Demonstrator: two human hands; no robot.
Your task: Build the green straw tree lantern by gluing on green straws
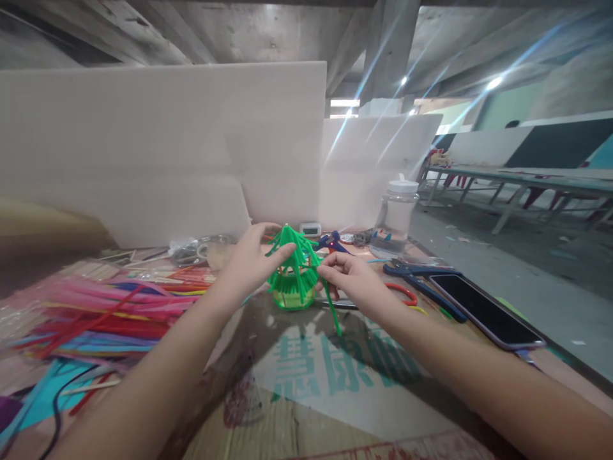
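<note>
Green model (pixel 297 281), mid-frame: likely light, crushable | steady at base (pixel 293 306) | left hand (pixel 253 259) grips roof (pixel 288 237) | right hand (pixel 352 275) pinches strip (pixel 334 314)

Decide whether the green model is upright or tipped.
Upright: the green model points its peak upward, its rounded base below, between the left hand and right hand.

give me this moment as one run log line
left hand: on green model | right hand: pinching green strip | right side: phone, pliers | left side: colored strips
</note>
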